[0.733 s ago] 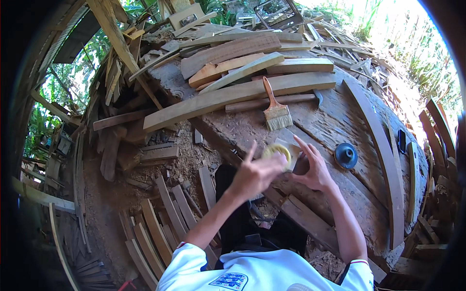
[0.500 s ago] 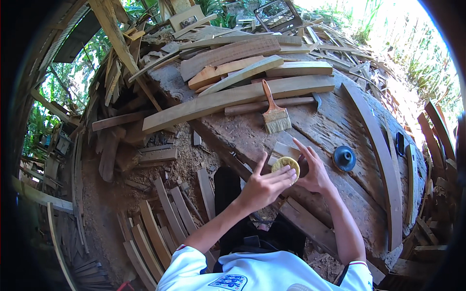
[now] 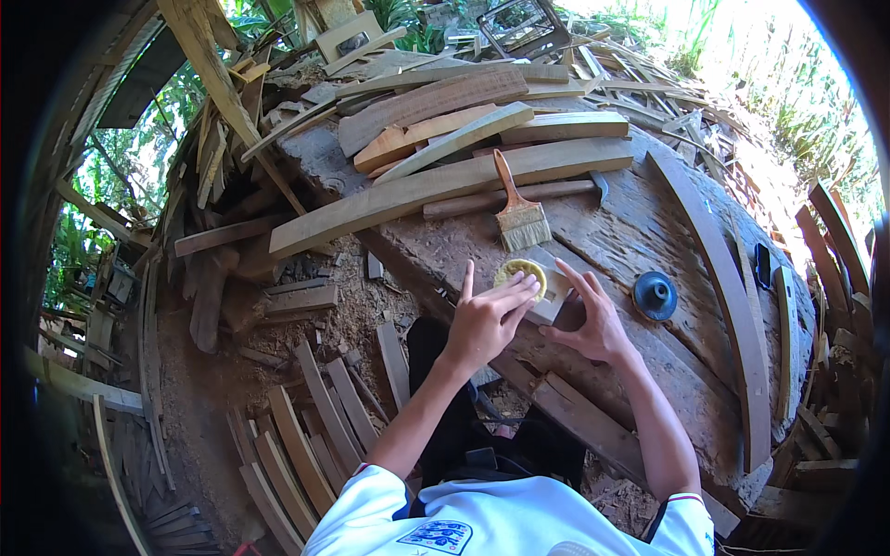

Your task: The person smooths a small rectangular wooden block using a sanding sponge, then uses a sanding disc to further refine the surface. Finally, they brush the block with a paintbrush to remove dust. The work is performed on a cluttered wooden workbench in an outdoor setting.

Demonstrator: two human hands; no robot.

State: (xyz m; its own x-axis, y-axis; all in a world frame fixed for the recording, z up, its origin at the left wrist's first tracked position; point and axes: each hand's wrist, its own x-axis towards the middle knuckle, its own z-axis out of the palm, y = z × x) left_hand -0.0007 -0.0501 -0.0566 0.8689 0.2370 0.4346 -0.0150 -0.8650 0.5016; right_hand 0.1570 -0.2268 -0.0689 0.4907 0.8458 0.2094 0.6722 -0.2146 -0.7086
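My left hand [image 3: 487, 324] presses a round yellow pad [image 3: 519, 278] with its fingertips, the index finger stretched out past it. The pad lies on or just over the left part of a small pale flat block [image 3: 553, 289] on the rough wooden bench [image 3: 603, 250]. My right hand [image 3: 598, 324] is at the block's right side, thumb and fingers spread apart; its fingertips look close to the block's edges, though contact is unclear. A wide paintbrush [image 3: 522, 222] with a reddish handle lies just beyond the block. Right of my right hand sits a dark blue round disc [image 3: 654, 296] with a raised hub.
A hammer-like tool [image 3: 510, 198] with a wooden handle lies behind the brush. Stacked planks [image 3: 445, 190] line the bench's far side. A long dark board [image 3: 718, 306] and a black object [image 3: 762, 269] are at the right. Cut strips [image 3: 301, 454] lean at lower left.
The yellow pad has moved left and slightly away from me with my left hand, onto the block. My right hand has parted from the pad and stays beside the block.
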